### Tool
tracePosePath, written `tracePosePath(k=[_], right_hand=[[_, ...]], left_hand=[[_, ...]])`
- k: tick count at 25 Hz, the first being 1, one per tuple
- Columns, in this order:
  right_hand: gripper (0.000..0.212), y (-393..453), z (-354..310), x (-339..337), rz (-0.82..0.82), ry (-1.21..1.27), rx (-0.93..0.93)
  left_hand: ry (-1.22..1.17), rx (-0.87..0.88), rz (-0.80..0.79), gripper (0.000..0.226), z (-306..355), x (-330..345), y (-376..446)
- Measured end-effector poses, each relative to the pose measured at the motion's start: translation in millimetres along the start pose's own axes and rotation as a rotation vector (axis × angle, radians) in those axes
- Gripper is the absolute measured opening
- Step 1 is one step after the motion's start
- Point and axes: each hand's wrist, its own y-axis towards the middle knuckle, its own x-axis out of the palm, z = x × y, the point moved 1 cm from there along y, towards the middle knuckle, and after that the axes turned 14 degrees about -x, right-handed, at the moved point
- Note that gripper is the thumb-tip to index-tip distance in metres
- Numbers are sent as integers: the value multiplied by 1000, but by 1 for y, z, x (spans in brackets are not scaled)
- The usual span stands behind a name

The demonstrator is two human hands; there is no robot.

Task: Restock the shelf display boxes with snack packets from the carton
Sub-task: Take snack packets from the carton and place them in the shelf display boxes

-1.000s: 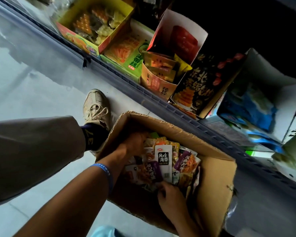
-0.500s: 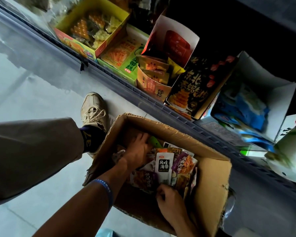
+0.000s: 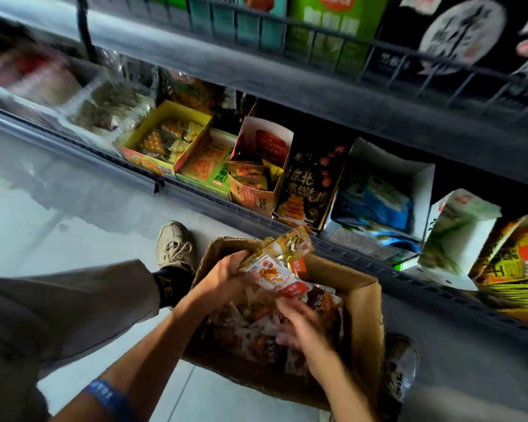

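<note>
Left hand (image 3: 226, 278) fingers curled around a bunch of snack packets (image 3: 282, 264) above the carton (image 3: 365, 303), right hand (image 3: 307, 330) fingers loosely spread over packets inside, motion-blurred, grip unclear

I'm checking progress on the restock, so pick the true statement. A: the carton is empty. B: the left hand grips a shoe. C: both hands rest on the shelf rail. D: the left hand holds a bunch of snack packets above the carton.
D: the left hand grips a bunch of snack packets lifted over the open carton, while the right hand is down among the packets inside it.
</note>
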Motion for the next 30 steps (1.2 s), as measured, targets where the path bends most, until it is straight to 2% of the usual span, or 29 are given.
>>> tracePosePath(k=[2,4,7,10,13,16,18,22,25,30], right_hand=[[35,-17,-27,13,17,222,-9],[43,-36,-51,18,120,268,-118],[34,-58,-81,8,309,249,-251],[23,-73,-108,-8,317,461,-307],[30,-83,-126,-21,293,622,-349],[35,-92,-140,-45,380,783,-445],[26,-102,-151,-53,381,719,-483],[8,-126,-177,-34,248,385,-579],[11,-146,-211,-46,355,210,-668],[12,-188,-290,-145,506,146,-926]], left_hand=[[-211,-61,-34,27,16,3,-29],[-345,-70,-59,34,34,10,-56],[-337,-19,-127,49,67,18,-83],[-283,51,-259,55,89,28,-99],[-381,52,-227,48,103,33,-111],[-569,-28,-141,52,106,29,-112],[-648,-41,-109,59,110,28,-113],[-671,20,-118,59,138,40,-126],[-651,72,-158,57,173,49,-136],[-563,212,-266,49,267,99,-133]])
